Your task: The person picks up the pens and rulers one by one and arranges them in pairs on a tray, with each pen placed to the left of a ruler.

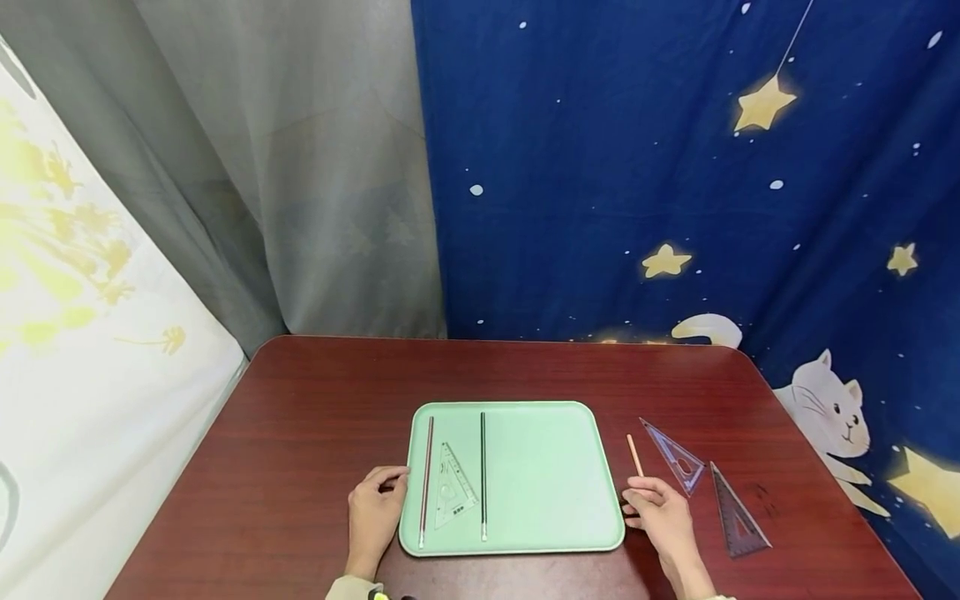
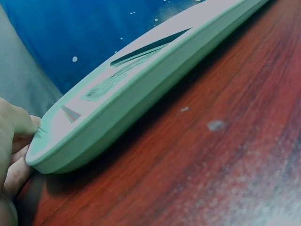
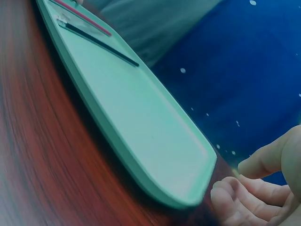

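A light green tray point(image 1: 547, 475) lies on the table. My left hand point(image 1: 377, 510) pinches its left rim, thumb above and fingers at the outer side. Inside the tray, a dark red pencil point(image 1: 427, 475) and a dark green pencil point(image 1: 483, 475) lie lengthwise, with a clear set square point(image 1: 452, 492) between them. Just right of the tray, my right hand point(image 1: 662, 517) pinches a short, light wooden pencil point(image 1: 634, 454) that points away from me. In the right wrist view, most of it is hidden by the thumb and fingers point(image 3: 261, 160).
A bluish clear set square point(image 1: 678, 458) lies beyond my right hand. Further right is a dark grey set square point(image 1: 735, 517). The red-brown table point(image 1: 315, 400) meets a grey curtain point(image 1: 345, 208) and a blue star-patterned curtain point(image 1: 570, 183) at the back.
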`<action>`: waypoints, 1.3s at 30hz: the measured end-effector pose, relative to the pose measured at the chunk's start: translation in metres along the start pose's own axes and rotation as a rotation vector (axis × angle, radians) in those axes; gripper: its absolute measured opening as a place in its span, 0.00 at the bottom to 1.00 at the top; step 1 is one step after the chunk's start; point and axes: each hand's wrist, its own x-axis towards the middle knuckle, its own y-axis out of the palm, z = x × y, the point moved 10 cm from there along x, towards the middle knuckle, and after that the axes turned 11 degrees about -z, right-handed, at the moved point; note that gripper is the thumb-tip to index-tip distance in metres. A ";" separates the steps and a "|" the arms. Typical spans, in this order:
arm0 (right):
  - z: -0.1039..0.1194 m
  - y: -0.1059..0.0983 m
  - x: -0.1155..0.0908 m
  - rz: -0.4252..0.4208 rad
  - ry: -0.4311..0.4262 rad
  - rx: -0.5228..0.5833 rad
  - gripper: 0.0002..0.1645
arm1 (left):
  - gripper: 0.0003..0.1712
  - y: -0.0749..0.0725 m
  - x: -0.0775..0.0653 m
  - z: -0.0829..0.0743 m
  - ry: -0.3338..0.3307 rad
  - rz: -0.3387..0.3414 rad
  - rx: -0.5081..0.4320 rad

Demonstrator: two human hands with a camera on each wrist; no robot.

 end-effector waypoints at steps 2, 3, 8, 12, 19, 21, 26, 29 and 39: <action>-0.001 -0.007 0.002 -0.016 -0.004 0.005 0.20 | 0.07 0.000 0.000 -0.001 0.004 -0.003 0.000; -0.002 -0.011 0.003 -0.026 -0.002 0.005 0.20 | 0.08 -0.001 0.000 -0.002 0.009 -0.005 0.002; -0.008 -0.024 0.004 -0.030 0.005 -0.014 0.22 | 0.07 0.000 0.000 -0.001 0.011 -0.008 0.006; -0.011 -0.034 0.006 -0.029 0.010 -0.028 0.25 | 0.07 0.000 -0.001 0.000 0.010 -0.012 0.004; -0.020 -0.055 0.009 -0.074 0.030 -0.073 0.27 | 0.07 0.001 -0.001 0.000 0.006 -0.016 0.001; -0.022 -0.059 0.009 -0.094 0.030 -0.081 0.28 | 0.07 0.001 -0.001 0.001 0.001 -0.016 -0.003; -0.027 -0.071 0.010 -0.141 0.028 -0.093 0.28 | 0.07 0.001 -0.002 0.000 0.007 -0.003 -0.009; -0.031 -0.081 0.012 -0.169 0.040 -0.120 0.27 | 0.07 0.002 -0.002 0.000 0.006 0.000 -0.012; -0.038 -0.109 0.014 -0.272 0.051 -0.162 0.26 | 0.07 0.000 0.000 0.000 0.008 -0.002 -0.010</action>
